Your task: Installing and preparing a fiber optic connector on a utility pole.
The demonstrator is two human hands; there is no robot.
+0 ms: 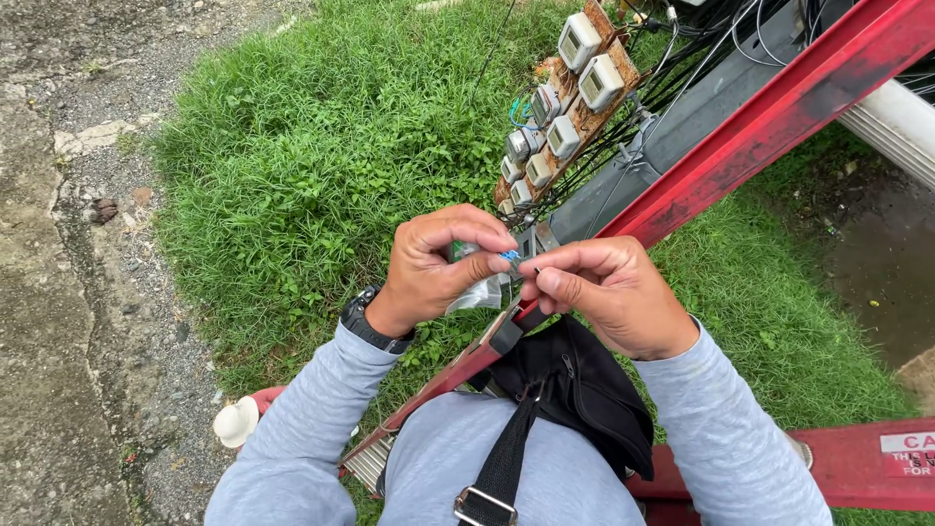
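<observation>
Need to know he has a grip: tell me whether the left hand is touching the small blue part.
Touching. The head view shows the left hand pinching the small blue part between thumb and forefinger, right hand closing in beside it.

Soft, even daylight fills the view, as under an overcast sky; shadows are faint, with only slight shading beneath the left hand (438, 265) and right hand (609, 292). Both hands are sharp, without glare. Straight lines far above and to the right of them bow slightly, showing wide-angle distortion toward the edges.
</observation>
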